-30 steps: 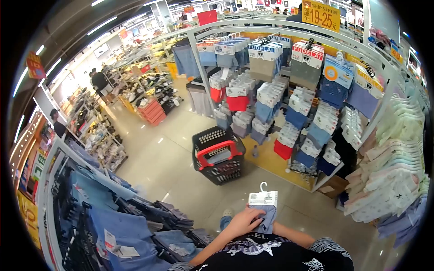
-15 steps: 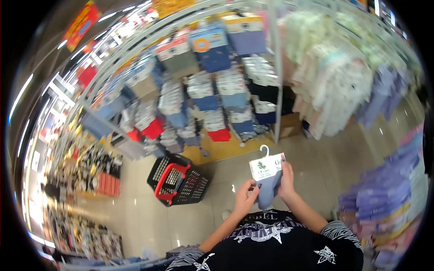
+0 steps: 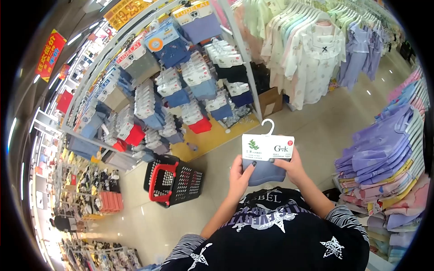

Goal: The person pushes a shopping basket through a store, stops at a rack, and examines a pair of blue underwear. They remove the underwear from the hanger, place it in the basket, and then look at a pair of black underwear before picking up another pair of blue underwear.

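Hands meet in front of the chest, both closed on a garment pack (image 3: 266, 156) held up just above the black printed top (image 3: 275, 235) the person wears. The left hand (image 3: 238, 174) wraps its fingers round the left edge of the folded blue-grey fabric, thumb lying on the front with a dark-painted nail showing. The right hand (image 3: 296, 167) pinches the lower right corner of the white card header (image 3: 267, 147), thumb on the front and the other fingers hidden behind. The card bears a small green leaf mark and some lettering too small to read, and a white plastic hook (image 3: 269, 125) rises from its top edge. The pack is upright, facing the camera, and touches nothing but the two hands. On the pale tiled floor (image 3: 316, 131) to the left stands a black shopping basket (image 3: 174, 180) with a red handle, well apart from the person. Beyond it a white display rack (image 3: 181, 90) carries rows of similar hooked packs in blue, red and grey, with a cardboard box (image 3: 271, 101) at its foot. Pale shirts (image 3: 312, 49) hang on a rail at upper right, and folded purple clothes (image 3: 384, 153) are stacked at the right.
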### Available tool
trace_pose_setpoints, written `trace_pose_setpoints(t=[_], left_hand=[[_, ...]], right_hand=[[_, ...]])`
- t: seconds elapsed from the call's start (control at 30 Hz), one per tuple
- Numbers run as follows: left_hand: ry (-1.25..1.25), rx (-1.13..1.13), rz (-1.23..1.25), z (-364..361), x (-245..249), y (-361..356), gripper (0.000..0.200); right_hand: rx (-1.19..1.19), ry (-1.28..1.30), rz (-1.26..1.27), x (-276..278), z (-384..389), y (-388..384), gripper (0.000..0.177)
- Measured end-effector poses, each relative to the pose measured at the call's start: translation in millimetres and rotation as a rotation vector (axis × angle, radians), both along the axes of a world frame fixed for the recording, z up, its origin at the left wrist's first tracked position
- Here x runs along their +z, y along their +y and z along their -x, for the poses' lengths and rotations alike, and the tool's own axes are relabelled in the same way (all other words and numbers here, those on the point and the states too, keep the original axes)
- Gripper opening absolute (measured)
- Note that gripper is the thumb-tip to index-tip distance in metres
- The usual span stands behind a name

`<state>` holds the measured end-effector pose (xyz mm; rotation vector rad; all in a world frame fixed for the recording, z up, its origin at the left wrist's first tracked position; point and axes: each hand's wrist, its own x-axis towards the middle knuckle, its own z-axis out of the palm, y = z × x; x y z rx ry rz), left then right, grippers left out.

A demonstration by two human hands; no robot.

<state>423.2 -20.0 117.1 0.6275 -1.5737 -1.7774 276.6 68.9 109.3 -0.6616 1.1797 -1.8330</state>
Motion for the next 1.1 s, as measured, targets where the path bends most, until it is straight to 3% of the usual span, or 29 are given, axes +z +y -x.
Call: trace_pose_setpoints(t=[0.1, 0.2, 0.4, 0.67, 1.1], left_hand=[[0.01, 0.039, -0.018, -6, 2, -4, 0.02], [0.002, 0.082, 0.016, -7, 0, -5, 0.019], [0.039, 0.142, 0.022, 0, 5, -6, 0.017], [0.015, 0.092, 0.055, 4, 6, -8, 0.015], [-0.026, 0.034, 0.067, 14, 6, -5, 0.016]], right_hand=[[0.1, -0.02, 0.152, 2, 2, -7, 0.063], [0.087, 0.023, 0.145, 6, 1, -11, 0.063], [0.051, 0.16, 0.21, 15, 4, -18, 0.079], [-0.017, 0.07, 0.218, 16, 5, -12, 0.066], [-0.099, 0.039, 0.19, 8, 7, -1, 0.062]])
